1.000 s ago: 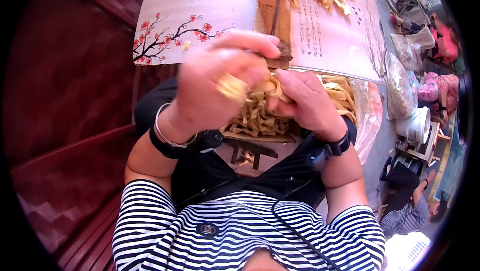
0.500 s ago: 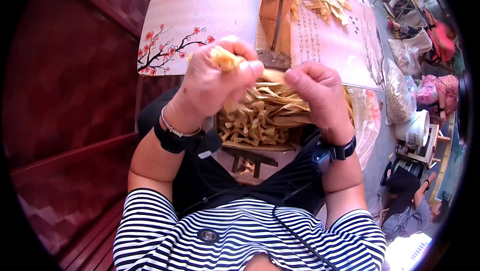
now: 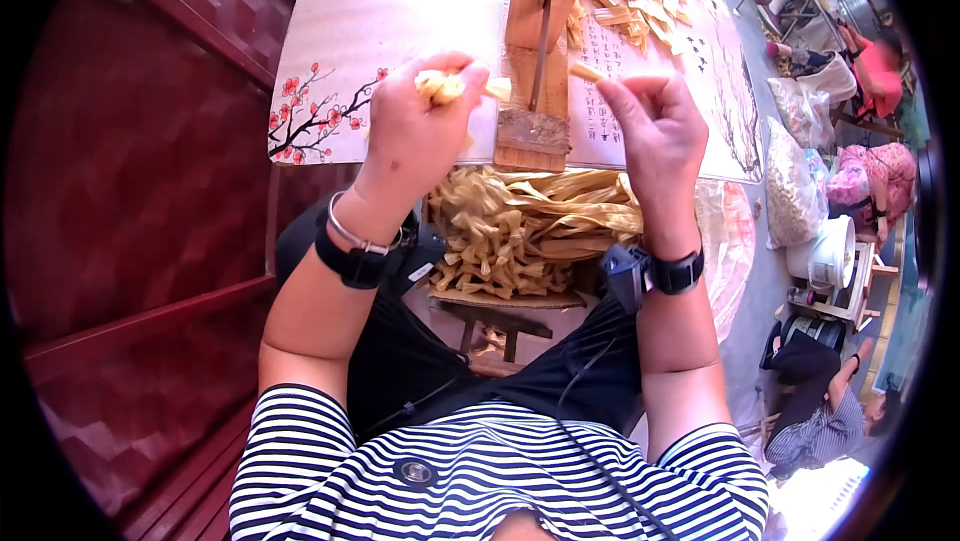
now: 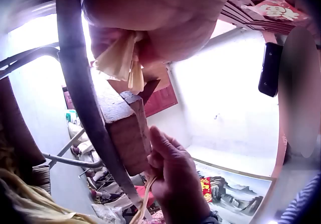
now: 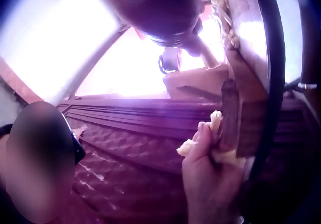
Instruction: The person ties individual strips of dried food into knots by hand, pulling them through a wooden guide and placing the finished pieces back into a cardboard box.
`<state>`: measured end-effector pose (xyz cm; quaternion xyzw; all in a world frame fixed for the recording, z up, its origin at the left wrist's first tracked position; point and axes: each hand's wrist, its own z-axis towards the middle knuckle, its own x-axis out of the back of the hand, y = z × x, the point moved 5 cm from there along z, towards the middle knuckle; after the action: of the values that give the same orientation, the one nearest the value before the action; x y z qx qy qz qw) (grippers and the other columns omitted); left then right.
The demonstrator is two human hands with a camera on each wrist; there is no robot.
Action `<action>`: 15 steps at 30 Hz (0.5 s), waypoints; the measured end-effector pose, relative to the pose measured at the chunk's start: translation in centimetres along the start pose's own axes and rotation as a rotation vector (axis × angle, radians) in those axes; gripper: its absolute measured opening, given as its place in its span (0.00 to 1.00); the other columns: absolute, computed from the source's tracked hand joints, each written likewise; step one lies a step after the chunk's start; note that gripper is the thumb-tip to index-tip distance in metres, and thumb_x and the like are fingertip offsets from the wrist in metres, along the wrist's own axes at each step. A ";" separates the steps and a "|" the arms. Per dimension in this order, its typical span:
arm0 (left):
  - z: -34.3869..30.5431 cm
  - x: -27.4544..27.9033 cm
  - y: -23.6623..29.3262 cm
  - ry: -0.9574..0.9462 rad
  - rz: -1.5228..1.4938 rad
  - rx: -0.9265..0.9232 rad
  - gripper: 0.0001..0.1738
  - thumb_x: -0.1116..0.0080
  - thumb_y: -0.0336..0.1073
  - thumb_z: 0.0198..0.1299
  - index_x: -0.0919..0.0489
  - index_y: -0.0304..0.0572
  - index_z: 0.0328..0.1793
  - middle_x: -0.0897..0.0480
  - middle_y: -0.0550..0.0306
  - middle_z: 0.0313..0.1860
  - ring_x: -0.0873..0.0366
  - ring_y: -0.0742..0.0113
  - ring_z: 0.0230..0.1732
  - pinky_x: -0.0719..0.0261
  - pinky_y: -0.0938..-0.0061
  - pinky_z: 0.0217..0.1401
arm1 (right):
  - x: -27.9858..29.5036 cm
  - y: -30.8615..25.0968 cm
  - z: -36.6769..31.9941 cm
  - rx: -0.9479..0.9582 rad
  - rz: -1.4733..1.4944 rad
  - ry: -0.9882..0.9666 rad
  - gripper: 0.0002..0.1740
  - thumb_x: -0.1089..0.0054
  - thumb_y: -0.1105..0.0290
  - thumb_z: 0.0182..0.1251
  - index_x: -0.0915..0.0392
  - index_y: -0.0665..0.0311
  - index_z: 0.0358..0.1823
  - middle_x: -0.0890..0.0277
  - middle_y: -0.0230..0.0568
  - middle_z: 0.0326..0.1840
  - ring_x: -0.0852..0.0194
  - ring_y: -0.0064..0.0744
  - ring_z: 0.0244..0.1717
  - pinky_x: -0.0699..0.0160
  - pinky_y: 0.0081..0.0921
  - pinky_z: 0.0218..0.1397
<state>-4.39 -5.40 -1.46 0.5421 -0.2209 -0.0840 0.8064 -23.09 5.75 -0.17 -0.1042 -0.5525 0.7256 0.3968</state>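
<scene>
You have two hands raised over the near edge of the surface (image 3: 420,21), one on each side of one wooden stand (image 3: 532,141). Your left hand (image 3: 412,131), left of centre in the head view, has its fingers curled round one knotted piece (image 3: 438,88) of pale yellow strip. Its short end pokes out past your fingers and points to the right of the frame, toward the stand, with the long axis of that end nearly level. In the left wrist view two flared ends hang below your palm, pointing down.

Your right hand (image 3: 668,131), right of centre, pinches one flat strip (image 3: 588,72) between thumb and fingers. That strip's visible part points to the upper left of the head view, its long axis slanting slightly, and its tip stops just beside the stand. Your two hands are well apart, with one thin, dark blade (image 3: 541,51) between them, running nearly upright in the frame along the stand.

Below your hands, at the centre of the frame, one box (image 3: 515,298) holds many knots (image 3: 490,246), too overlapped to count, their ends pointing various ways. Longer strips (image 3: 590,216) lie along its right part, mostly left to right. One loose pile (image 3: 640,1) of strips rests at the upper right of the surface.
</scene>
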 end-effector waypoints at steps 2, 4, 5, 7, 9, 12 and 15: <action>-1.4 0.3 2.0 -0.035 -0.067 -0.198 0.08 0.48 0.27 0.66 0.21 0.32 0.47 0.18 0.48 0.50 0.20 0.70 0.47 0.23 0.77 0.52 | -0.5 -2.6 -1.6 0.212 -0.064 -0.109 0.07 0.31 0.77 0.57 0.23 0.64 0.31 0.29 0.29 0.23 0.34 0.16 0.23 0.36 0.16 0.24; -2.8 -0.4 3.6 -0.010 -0.225 -0.244 0.07 0.45 0.27 0.63 0.19 0.35 0.44 0.16 0.49 0.45 0.18 0.68 0.41 0.21 0.76 0.44 | -1.7 -5.1 -2.8 0.578 -0.104 -0.207 0.09 0.30 0.78 0.53 0.24 0.61 0.30 0.27 0.32 0.25 0.30 0.23 0.22 0.32 0.19 0.24; -3.4 -0.6 3.9 -0.116 -0.292 -0.144 0.06 0.45 0.27 0.63 0.19 0.35 0.42 0.16 0.52 0.40 0.18 0.69 0.37 0.22 0.76 0.39 | -2.3 -5.8 -3.5 0.738 -0.080 -0.223 0.09 0.30 0.78 0.50 0.23 0.59 0.28 0.29 0.33 0.22 0.30 0.29 0.20 0.32 0.23 0.20; -4.4 -1.0 3.9 -0.315 -0.292 0.017 0.05 0.45 0.29 0.62 0.19 0.36 0.38 0.17 0.56 0.32 0.20 0.71 0.30 0.23 0.75 0.33 | -2.9 -7.7 -4.7 0.854 0.005 -0.336 0.09 0.29 0.71 0.50 0.24 0.58 0.27 0.28 0.33 0.22 0.28 0.30 0.20 0.33 0.24 0.20; -5.3 -1.9 3.1 -0.517 -0.178 0.129 0.07 0.44 0.31 0.62 0.19 0.35 0.35 0.19 0.59 0.26 0.23 0.73 0.27 0.25 0.76 0.30 | -2.4 -8.4 -5.0 0.869 -0.029 -0.422 0.11 0.28 0.67 0.51 0.25 0.58 0.29 0.29 0.32 0.22 0.30 0.29 0.18 0.36 0.24 0.19; -7.6 -3.8 4.8 -1.268 -0.522 0.428 0.13 0.36 0.40 0.58 0.17 0.36 0.33 0.16 0.53 0.31 0.18 0.70 0.34 0.21 0.72 0.38 | -0.6 -7.8 -4.1 0.785 -0.001 -0.485 0.08 0.32 0.69 0.54 0.24 0.58 0.29 0.30 0.32 0.17 0.33 0.31 0.14 0.37 0.25 0.18; -6.8 -2.2 7.4 -1.307 -0.793 0.105 0.18 0.36 0.46 0.61 0.15 0.35 0.42 0.14 0.43 0.41 0.15 0.64 0.42 0.18 0.66 0.46 | -0.3 -6.4 -3.4 0.514 -0.137 -0.315 0.06 0.35 0.70 0.60 0.20 0.64 0.28 0.26 0.38 0.17 0.29 0.33 0.15 0.30 0.27 0.21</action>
<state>-4.09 4.07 2.59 0.4586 -0.4455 -0.6600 0.3944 -17.90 8.45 4.15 0.1508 -0.4111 0.8205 0.3675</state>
